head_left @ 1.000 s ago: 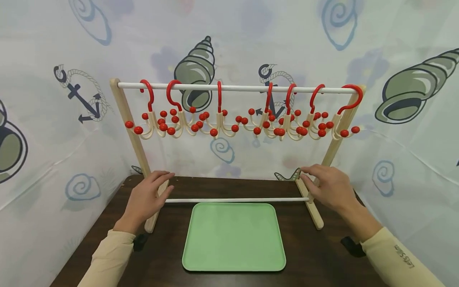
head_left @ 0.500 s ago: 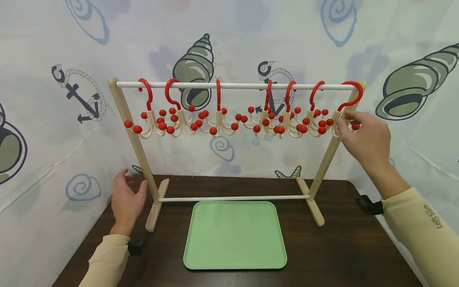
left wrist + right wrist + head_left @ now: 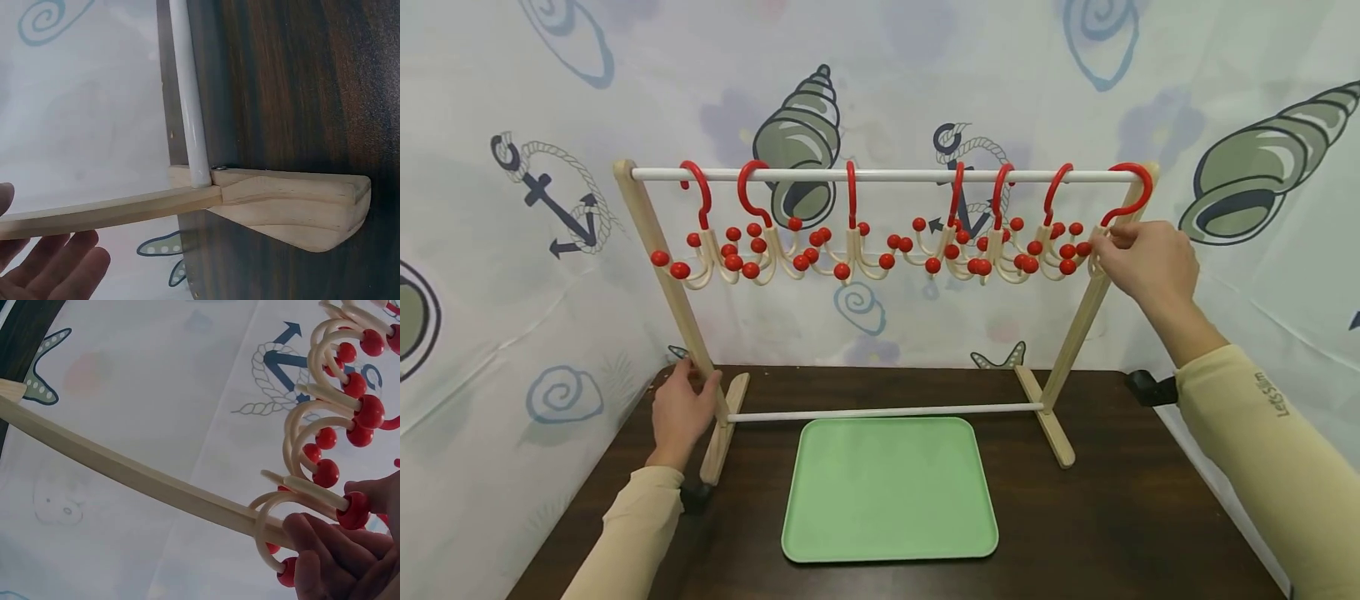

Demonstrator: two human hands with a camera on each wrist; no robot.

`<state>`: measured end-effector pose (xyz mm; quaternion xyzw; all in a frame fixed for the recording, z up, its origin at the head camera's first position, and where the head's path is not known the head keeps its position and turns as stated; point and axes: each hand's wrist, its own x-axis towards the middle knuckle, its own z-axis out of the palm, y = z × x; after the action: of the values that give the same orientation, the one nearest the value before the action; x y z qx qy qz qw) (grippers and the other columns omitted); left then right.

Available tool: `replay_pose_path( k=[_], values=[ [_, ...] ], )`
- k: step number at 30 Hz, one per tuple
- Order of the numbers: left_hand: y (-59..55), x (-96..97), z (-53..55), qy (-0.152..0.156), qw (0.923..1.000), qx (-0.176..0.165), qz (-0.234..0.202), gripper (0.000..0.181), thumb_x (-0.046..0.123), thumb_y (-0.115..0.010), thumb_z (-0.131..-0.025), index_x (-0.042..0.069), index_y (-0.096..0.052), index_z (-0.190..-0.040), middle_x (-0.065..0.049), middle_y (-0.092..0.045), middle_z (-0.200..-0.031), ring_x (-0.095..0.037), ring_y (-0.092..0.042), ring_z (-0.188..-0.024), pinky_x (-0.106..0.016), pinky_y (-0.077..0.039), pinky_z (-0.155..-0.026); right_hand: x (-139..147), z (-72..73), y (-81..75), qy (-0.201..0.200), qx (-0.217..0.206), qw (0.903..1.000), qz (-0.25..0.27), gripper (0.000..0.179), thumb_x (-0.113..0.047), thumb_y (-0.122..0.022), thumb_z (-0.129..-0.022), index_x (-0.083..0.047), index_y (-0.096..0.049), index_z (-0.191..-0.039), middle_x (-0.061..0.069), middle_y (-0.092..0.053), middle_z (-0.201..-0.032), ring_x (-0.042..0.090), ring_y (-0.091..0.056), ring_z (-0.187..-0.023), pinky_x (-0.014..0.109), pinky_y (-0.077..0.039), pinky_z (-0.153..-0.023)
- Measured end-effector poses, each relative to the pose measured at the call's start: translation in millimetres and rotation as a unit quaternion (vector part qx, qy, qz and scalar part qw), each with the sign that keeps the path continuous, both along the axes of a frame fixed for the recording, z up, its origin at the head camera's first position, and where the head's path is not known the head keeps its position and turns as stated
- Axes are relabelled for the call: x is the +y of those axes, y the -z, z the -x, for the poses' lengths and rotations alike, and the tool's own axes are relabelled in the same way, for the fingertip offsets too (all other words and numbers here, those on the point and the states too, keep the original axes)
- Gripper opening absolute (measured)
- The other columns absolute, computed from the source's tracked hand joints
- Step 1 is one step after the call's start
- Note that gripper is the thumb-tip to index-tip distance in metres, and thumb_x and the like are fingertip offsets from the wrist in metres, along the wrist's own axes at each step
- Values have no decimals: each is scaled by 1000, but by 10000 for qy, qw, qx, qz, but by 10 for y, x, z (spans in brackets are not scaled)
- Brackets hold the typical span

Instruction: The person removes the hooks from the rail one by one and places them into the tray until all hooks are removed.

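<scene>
Red-hooked claw hangers with cream prongs and red ball tips hang from the white rail of a wooden rack. My right hand pinches the rightmost hanger below its hook, which is still over the rail by the right post. In the right wrist view the fingers close around its prongs, and the palm hides part of it. At lower left, my left hand is around the rack's left post. The left wrist view shows the thumb on one side of the post and the fingers on the other.
A light green tray lies on the dark wooden table in front of the rack's lower white bar. Wooden feet support the rack at both sides. A patterned cloth stands behind and beside it.
My right hand rose from the right foot of the rack to the rightmost hanger and took hold of it. My left hand swung outward, then came back to the left post.
</scene>
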<state>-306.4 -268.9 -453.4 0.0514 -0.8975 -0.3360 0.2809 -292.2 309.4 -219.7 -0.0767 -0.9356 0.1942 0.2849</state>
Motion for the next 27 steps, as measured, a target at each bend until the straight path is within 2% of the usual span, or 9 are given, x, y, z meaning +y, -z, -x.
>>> replay_pose_path(
  k=[6,13,23,27],
  values=[
    [66,16,57,-193,9997,96,142,31,27,-62,-96,-1,-60,-109,-24,-69,-95,-43,-65,-85,-57,-46,-70,2,74,-16,58,-281,9994,-170,53,-41,-50,-96,3,-65,-123,26,-68,-101,41,-55,-88,42,-42,-58],
    [108,50,69,-263,9992,265,167,23,19,-60,-97,-2,-61,-106,-25,-69,-93,-43,-65,-84,-57,-46,-69,30,102,-43,16,-386,9991,162,52,-39,-53,-97,5,-62,-125,28,-67,-109,43,-57,-96,43,-43,-62],
    [136,48,81,-448,9982,352,192,20,17,-60,-96,-2,-61,-101,-24,-68,-86,-44,-64,-78,-59,-45,-67,24,82,-161,-103,-90,9995,300,54,-41,-56,-97,3,-61,-128,27,-66,-114,44,-60,-102,41,-46,-64],
    [133,54,99,-445,9982,347,220,21,17,-60,-96,-2,-61,-103,-24,-67,-86,-44,-64,-77,-58,-45,-66,40,82,-223,-146,166,9990,392,53,-41,-58,-96,1,-62,-129,24,-66,-115,41,-61,-107,33,-44,-63]
  ],
)
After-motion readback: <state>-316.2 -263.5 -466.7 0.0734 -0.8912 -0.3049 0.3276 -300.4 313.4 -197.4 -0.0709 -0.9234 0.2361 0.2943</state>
